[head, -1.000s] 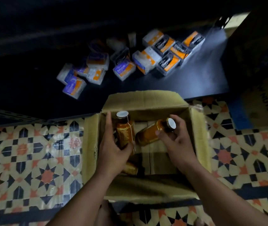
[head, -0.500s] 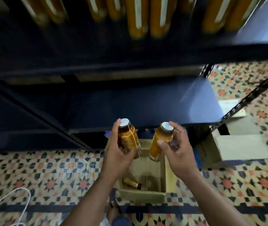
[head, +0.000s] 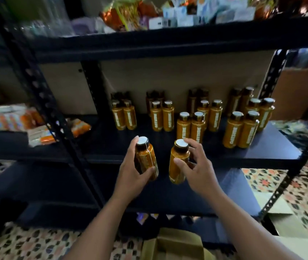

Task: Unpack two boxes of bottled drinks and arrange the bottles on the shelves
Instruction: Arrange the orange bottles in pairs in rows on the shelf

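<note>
**Trainee:** State of the hands?

**Instructor:** The left hand (head: pixel 130 177) is wrapped round the left bottle (head: pixel 146 156), with the thumb across the label. The right hand (head: pixel 200 171) holds the right bottle (head: pixel 177 164) more lightly, with the thumb on the body and the fingers near the neck. Both bottles are close to upright, white caps up and just apart. They are in the air before the front edge of the middle shelf (head: pixel 273 149). Neither touches the board.

**Trainee:** Where do they go?

**Instructor:** The standing bottles (head: pixel 190 128) form paired files running from the back edge toward the front edge. The files toward the right end reach nearer the front edge than the two toward the left end. In my judgement, a shorter file should be extended. Set this pair side by side directly ahead of that file's front pair.

**Trainee:** Procedure?

**Instructor:**
1. Carry both bottles over the front edge with their bases above the board.
2. Lower them vertically and seat each base flat before loosening the fingers.
3. Turn the labels forward to match the files.
4. Draw the hands straight back.

**Trainee:** Risks?

**Instructor:** The right hand's lighter hold could slip, so firm it up before lowering. A knuckle brushing a front pair could topple it, because tall, narrow bottles probably tip easily. The box (head: pixel 173 244) sits below the shelving, at the bottom of the view.
</note>
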Demonstrator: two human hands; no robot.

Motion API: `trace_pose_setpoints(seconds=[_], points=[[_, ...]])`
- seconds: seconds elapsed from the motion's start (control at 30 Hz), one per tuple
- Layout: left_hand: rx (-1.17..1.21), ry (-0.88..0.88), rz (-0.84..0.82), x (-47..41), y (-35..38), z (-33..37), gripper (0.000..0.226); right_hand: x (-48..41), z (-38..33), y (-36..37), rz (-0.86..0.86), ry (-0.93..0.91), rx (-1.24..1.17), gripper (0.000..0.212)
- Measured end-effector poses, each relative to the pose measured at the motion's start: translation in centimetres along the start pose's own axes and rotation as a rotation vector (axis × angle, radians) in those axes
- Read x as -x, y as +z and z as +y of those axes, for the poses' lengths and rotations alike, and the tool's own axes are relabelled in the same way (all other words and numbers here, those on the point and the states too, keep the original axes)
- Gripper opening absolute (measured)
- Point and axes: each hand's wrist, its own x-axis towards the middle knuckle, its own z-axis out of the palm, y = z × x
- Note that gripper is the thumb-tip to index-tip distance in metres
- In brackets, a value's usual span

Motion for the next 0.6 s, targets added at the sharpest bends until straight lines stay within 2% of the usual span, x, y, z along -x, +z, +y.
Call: trace_pose_setpoints(seconds=[0.33, 0.6], points=[[0.053, 0.030, -0.092, -9.2, -3.2, -6.3, 0.110, -8.4, 0.3, 8.5, 0.113, 0.033, 0.050, 0.065], [0.082, 0.098, -0.173, -13.9, -3.0, -9.5, 0.103, -12.8, 1.9, 11.2, 0.139, 0.073, 0.113, 0.065]])
